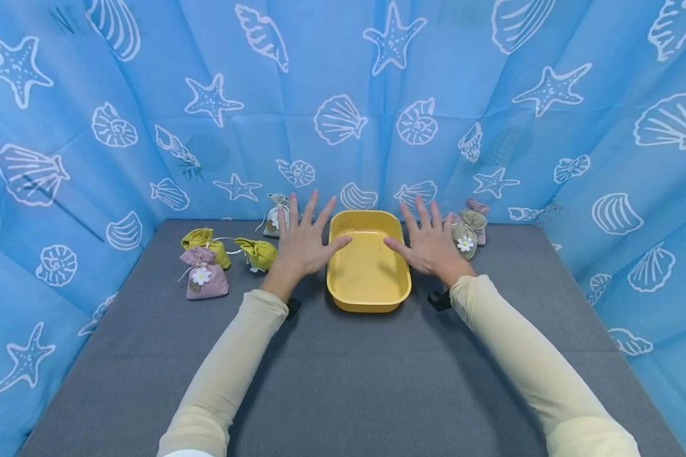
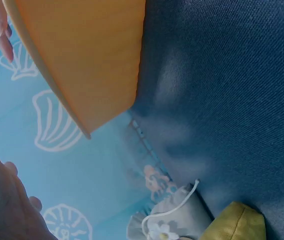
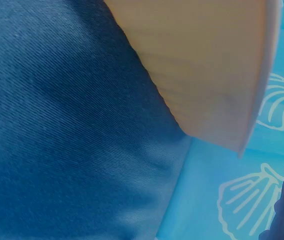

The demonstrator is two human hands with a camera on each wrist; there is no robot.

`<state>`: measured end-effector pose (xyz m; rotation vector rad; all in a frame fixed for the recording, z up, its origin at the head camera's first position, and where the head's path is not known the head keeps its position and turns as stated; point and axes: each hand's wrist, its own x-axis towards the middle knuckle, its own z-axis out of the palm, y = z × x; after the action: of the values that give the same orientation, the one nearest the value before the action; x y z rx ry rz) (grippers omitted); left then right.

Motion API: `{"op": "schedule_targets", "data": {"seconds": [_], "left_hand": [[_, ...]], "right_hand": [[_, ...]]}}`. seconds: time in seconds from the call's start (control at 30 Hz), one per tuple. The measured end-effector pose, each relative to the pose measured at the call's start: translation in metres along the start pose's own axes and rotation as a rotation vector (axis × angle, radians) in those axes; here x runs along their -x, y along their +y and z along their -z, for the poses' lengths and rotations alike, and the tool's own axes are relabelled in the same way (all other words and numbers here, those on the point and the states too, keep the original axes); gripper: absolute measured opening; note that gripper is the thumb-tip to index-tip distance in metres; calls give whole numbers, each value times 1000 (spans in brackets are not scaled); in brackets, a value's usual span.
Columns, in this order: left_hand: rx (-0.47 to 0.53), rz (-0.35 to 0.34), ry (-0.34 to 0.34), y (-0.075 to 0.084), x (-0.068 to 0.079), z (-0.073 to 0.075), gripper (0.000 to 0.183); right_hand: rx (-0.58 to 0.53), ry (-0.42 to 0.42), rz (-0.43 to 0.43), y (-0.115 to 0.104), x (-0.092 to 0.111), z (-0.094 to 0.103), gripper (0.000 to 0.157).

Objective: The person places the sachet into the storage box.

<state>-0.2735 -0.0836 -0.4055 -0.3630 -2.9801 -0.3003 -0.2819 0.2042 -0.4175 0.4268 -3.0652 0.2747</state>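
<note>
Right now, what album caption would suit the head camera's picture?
Left hand and right hand, spread wide, flank a yellow tray, with small cloth pouches on both sides.

Cream sleeves [image 1: 220,362] reach both wrists, with small black fittings [image 1: 440,300] beneath; white fabric [image 1: 188,453] edges the left one, away from the wrist.

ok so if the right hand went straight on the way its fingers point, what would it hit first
Most likely the blue curtain, which lies straight beyond the right hand in the head view, though how near it is stays unclear.
</note>
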Motion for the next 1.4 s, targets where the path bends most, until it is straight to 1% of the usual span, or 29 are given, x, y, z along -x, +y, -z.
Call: {"op": "schedule_targets", "data": {"seconds": [0.43, 0.67, 0.93, 1.07, 1.2, 1.4], "left_hand": [[15, -19, 2, 2, 3, 2, 85], [30, -33, -2, 3, 3, 2, 83], [85, -61, 37, 2, 4, 0, 74], [147, -75, 59, 1, 4, 0, 72], [235, -80, 85, -1, 6, 0, 72], [353, -89, 89, -4, 8, 1, 67]], "right_hand": [[9, 10, 23, -6, 3, 6, 92], [12, 5, 18, -4, 4, 6, 90], [-43, 50, -3, 6, 7, 9, 87], [-84, 82, -23, 13, 9, 12, 86], [-115, 112, -52, 20, 15, 17, 85], [-127, 141, -113, 35, 22, 21, 86]]}}
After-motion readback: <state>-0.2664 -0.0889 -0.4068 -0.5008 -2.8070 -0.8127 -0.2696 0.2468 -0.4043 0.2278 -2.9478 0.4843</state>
